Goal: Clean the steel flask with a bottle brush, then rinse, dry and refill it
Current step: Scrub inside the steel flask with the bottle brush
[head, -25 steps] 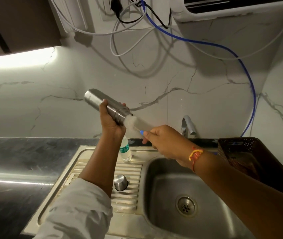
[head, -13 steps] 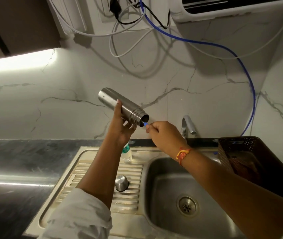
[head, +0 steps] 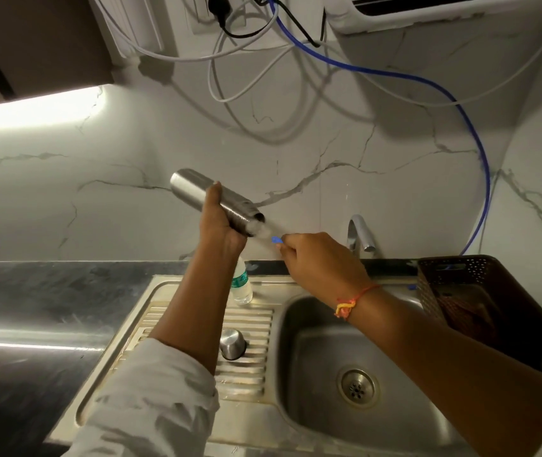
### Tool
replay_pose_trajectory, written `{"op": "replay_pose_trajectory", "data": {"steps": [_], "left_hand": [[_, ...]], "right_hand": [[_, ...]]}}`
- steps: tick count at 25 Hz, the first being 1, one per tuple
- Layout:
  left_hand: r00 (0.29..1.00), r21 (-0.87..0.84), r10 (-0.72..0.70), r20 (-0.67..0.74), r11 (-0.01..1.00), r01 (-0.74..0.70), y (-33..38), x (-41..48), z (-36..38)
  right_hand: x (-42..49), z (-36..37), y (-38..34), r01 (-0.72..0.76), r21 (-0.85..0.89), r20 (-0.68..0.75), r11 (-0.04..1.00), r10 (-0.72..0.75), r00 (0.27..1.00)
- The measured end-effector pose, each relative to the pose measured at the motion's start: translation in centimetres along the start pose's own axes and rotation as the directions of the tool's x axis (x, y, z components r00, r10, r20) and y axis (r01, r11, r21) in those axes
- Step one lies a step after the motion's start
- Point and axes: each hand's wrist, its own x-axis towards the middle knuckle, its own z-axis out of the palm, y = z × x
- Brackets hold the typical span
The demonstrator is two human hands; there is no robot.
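The steel flask (head: 192,188) is held in the air above the drainboard (head: 249,324), tilted so that its base points up and left and its open mouth down and right. The left hand (head: 220,227) grasps it round the lower body, fingers wrapped behind and thumb lying along the near side. At the mouth sits the bottle brush (head: 259,229): a pale blur of bristles at the rim, seemingly partly inside the flask, though the blur makes that hard to judge. A short blue piece of its handle shows between flask and knuckles. The right hand (head: 319,262) is clenched round that handle, just beside the flask's mouth, with an orange thread band (head: 348,303) on the wrist.

Below the left forearm a steel cap (head: 232,344) stands upside down on the drainboard's ribs. A small plastic bottle (head: 241,285) stands upright at the back edge, partly hidden by the left wrist. The sink (head: 312,341) lies to the right under the right arm, with the tap (head: 358,234) behind it. A brown perforated basket (head: 434,291) sits at the sink's right. The dark bench (head: 48,291) runs off to the left, and a blue hose (head: 482,179) hangs down the marble wall.
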Motion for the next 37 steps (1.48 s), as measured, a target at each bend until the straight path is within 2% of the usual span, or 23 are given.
{"op": "replay_pose_trajectory", "data": {"steps": [2, 4, 7, 9, 13, 17, 21, 24, 26, 29, 32, 33, 35, 36, 37], "left_hand": [[0.999, -0.080, 0.027, 0.048, 0.997, -0.023, 1.6, 0.4, -0.4], [0.995, -0.135, 0.055, 0.087, 0.990, -0.043, 1.5, 0.1, -0.4], [0.988, -0.010, 0.049, 0.147, 0.999, -0.048, -1.5, -0.6, -0.2], [0.984, -0.003, 0.071, 0.162, 0.997, -0.071, -1.3, -0.8, -0.3], [0.983, -0.140, 0.105, 0.148, 0.987, -0.084, 0.7, -0.7, -0.4], [0.978, 0.010, 0.113, 0.176, 0.993, -0.116, -2.0, -1.7, -0.2], [0.974, -0.146, 0.117, 0.192, 0.985, -0.090, 1.2, -0.6, -0.3], [0.970, -0.037, 0.076, 0.230, 0.997, -0.070, -1.3, -1.6, 0.1], [0.957, 0.023, 0.060, 0.285, 0.997, -0.070, -2.5, -1.8, 0.0], [0.953, 0.114, 0.025, 0.302, 0.992, -0.062, -1.7, -1.0, -0.4], [0.983, 0.295, 0.030, 0.181, 0.952, -0.083, -1.3, -0.5, -0.6], [0.985, 0.298, 0.007, 0.173, 0.953, -0.059, -0.9, -0.6, -0.3], [0.976, 0.195, -0.065, 0.209, 0.981, 0.023, -0.3, -1.2, 0.5], [0.978, 0.123, -0.080, 0.193, 0.991, 0.057, -0.3, -1.3, 1.0], [0.987, 0.065, -0.077, 0.140, 0.996, 0.069, -0.3, -1.2, 1.2]], "right_hand": [[-0.7, -0.6, 0.0, -0.075, 0.159, 0.097, 0.984, 0.060, 0.993], [-0.4, -0.9, -0.4, -0.124, 0.205, 0.162, 0.971, 0.091, 0.983], [1.4, -1.0, -1.4, -0.207, 0.287, 0.185, 0.935, 0.158, 0.970], [1.4, -1.0, -1.7, -0.218, 0.309, 0.187, 0.926, 0.166, 0.968], [0.3, -1.4, -1.4, -0.204, 0.326, 0.237, 0.923, 0.129, 0.963], [0.8, -2.0, -2.1, -0.301, 0.433, 0.267, 0.850, 0.198, 0.943], [-1.3, -2.5, -1.7, -0.312, 0.467, 0.308, 0.828, 0.178, 0.934], [0.2, -2.2, -1.7, -0.406, 0.532, 0.334, 0.743, 0.256, 0.907], [1.1, -1.6, -1.5, -0.392, 0.539, 0.298, 0.745, 0.267, 0.916], [1.5, -0.6, -0.3, -0.253, 0.388, 0.080, 0.886, 0.241, 0.967], [1.2, -0.4, 0.9, -0.166, 0.152, -0.092, 0.974, 0.181, 0.979], [1.0, -0.6, 1.2, -0.127, 0.027, -0.127, 0.992, 0.130, 0.983], [0.7, -0.5, 1.6, -0.025, -0.251, -0.129, 0.968, -0.008, 0.992], [0.6, -0.4, 1.4, 0.011, -0.321, -0.094, 0.947, -0.044, 0.995], [0.6, -0.4, 1.0, 0.038, -0.321, -0.064, 0.946, -0.062, 0.996]]}}
